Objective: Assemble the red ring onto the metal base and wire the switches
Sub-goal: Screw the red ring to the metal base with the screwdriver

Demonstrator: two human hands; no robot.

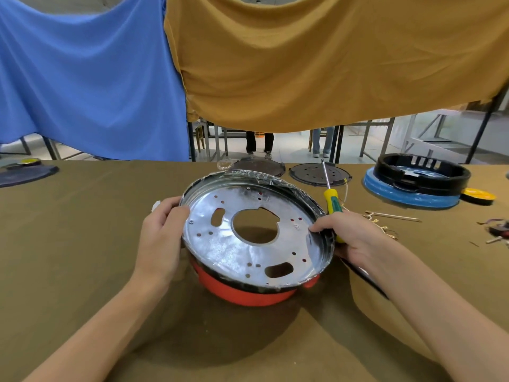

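Left hand [162,238] grips the left rim of the metal base [256,238], thumb hooked over the edge onto the inner face, fingers curled behind. Right hand [349,238] grips the right rim, fingertips over the edge, and it seems to also clasp the handle of a yellow-green screwdriver [332,201], though the hand hides the lower handle so I cannot tell for sure.

Metal base is a round shiny pan with a big off-centre hole, two oblong slots and many small screw holes. It is held tilted, open face toward the camera and up, near edge low, far edge high. Clear plastic film wraps its rim. Red ring [248,293] sits under the near edge of the base, touching it, a black band between them; only its near arc shows. Both are at table centre, above the olive table cloth [82,257].

Screwdriver's long axis runs near-to-far, shaft tip pointing away and slightly left, handle toward the right hand.

Right of the hand: loose wires with brass terminals [385,220]. Far right: black ring on a blue ring [413,186], yellow disc [478,195] just beside. Far edge: two dark perforated discs [319,173]. Behind: blue cloth [82,78] and mustard cloth [330,64] hanging.
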